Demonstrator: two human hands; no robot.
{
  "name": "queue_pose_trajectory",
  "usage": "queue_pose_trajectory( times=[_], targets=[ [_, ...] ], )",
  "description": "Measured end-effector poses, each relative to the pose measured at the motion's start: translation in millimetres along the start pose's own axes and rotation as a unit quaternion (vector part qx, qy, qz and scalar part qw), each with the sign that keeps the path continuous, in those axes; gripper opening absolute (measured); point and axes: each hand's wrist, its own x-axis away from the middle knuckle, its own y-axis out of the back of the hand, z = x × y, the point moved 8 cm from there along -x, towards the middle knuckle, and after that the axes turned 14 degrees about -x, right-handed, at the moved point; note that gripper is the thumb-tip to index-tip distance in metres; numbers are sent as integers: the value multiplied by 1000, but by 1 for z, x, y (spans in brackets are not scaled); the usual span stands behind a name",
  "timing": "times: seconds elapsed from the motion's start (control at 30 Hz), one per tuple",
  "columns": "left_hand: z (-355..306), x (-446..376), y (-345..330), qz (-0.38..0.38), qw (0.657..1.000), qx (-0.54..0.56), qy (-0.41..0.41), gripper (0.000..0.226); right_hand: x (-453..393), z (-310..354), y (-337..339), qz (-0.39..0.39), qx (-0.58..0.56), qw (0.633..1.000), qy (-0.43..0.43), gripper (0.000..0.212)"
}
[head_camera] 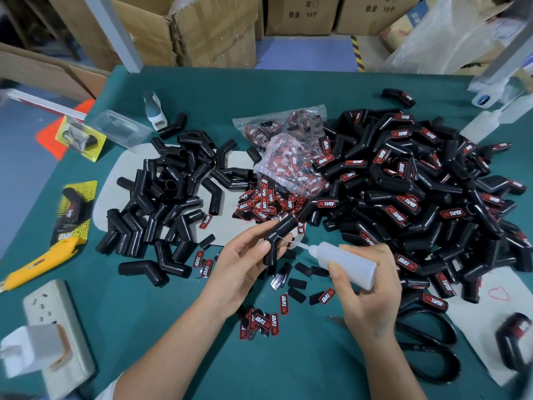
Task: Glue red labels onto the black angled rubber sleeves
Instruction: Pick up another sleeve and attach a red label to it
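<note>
Sleeve point(278, 241), light and pliable we judge, sits pinched in our left hand point(245, 269). Our right hand point(366, 287) grips the glue bottle point(343, 262).

Bright, even overhead light, soft shadows only. Faint sheen on the black sleeves point(161, 197) and the glue bottle point(347, 262). Centre sharp, labels readable. Strong wide-angle bending at edges; power strip point(54, 339) and lower-right corner smeared with blur. Cardboard boxes point(184, 27) behind slightly soft.
</note>
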Motion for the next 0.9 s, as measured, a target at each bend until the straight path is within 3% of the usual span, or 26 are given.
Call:
queue_pose_trajectory(
  times=[0.9],
  targets=[
    [1,-1,-1,17,1000,20,-9,48,0,0,3,-7,8,1000,-5,20]
  ],
)
